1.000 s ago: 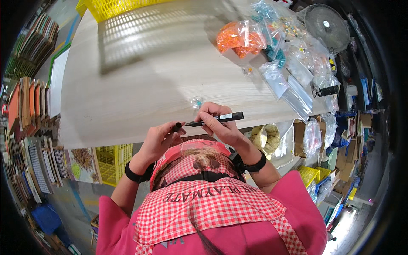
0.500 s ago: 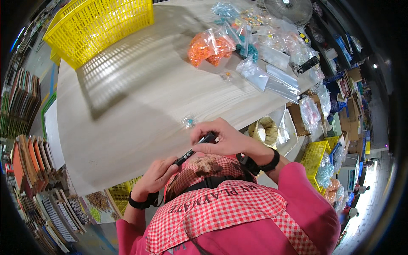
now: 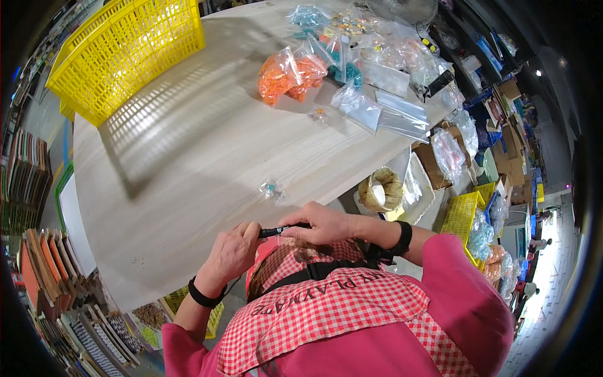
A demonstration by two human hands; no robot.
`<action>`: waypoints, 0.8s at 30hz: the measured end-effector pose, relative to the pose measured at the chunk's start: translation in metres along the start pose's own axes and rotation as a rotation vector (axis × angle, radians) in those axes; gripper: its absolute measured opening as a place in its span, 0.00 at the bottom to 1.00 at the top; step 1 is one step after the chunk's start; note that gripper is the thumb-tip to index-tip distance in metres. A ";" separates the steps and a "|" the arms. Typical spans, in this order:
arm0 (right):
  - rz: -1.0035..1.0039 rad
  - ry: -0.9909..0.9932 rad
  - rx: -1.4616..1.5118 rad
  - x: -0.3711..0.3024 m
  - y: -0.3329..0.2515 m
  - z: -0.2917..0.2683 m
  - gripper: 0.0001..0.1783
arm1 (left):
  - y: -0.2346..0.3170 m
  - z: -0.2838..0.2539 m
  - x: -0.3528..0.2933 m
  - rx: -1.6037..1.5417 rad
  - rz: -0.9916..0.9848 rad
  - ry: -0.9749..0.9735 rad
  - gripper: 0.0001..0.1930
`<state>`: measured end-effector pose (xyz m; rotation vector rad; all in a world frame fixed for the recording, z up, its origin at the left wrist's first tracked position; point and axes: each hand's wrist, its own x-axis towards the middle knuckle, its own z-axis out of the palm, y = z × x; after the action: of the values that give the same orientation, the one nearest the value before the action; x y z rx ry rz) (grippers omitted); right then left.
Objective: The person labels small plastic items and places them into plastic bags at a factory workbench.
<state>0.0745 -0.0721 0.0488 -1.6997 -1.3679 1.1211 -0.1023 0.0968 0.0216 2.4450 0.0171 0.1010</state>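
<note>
A black marker pen (image 3: 274, 232) lies almost level between my two hands, close to the table's near edge and above my checked apron. My left hand (image 3: 233, 250) is closed round its left end. The fingers of my right hand (image 3: 321, 223) are wrapped round the right end; a dark tip pokes out past them. Whether the cap is on cannot be seen under the fingers. Just beyond my hands, a small clear plastic bag (image 3: 272, 190) with teal bits rests on the pale table (image 3: 188, 188).
A yellow plastic crate (image 3: 129, 60) stands at the far left. Bags of orange pieces (image 3: 279, 81), teal pieces (image 3: 349, 73) and flat clear bags (image 3: 402, 116) lie at the far right, near a fan (image 3: 405, 7). A round bin (image 3: 382, 190) stands beyond the table's right edge.
The marker pen has swung from slanting to nearly level. My left hand has moved up and away from my body, my right hand a little lower. The whole view has shifted slightly.
</note>
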 end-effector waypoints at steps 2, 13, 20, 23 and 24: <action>0.077 0.023 0.092 -0.001 0.015 0.000 0.14 | -0.003 0.002 0.013 0.037 0.011 -0.043 0.11; 0.424 0.291 0.325 -0.007 0.160 -0.109 0.17 | -0.126 0.122 0.099 0.171 -0.499 0.044 0.22; 0.504 0.511 -0.214 0.047 0.260 -0.196 0.12 | -0.110 0.156 0.114 0.239 -0.573 0.079 0.18; 0.453 0.583 -0.433 0.080 0.284 -0.211 0.13 | -0.109 0.155 0.111 0.165 -0.571 0.087 0.16; 0.398 0.621 -0.554 0.095 0.294 -0.212 0.15 | -0.117 0.158 0.103 0.072 -0.581 0.157 0.17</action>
<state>0.3917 -0.0416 -0.1476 -2.5234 -1.0011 0.3186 0.0146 0.0898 -0.1674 2.3964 0.8026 0.0316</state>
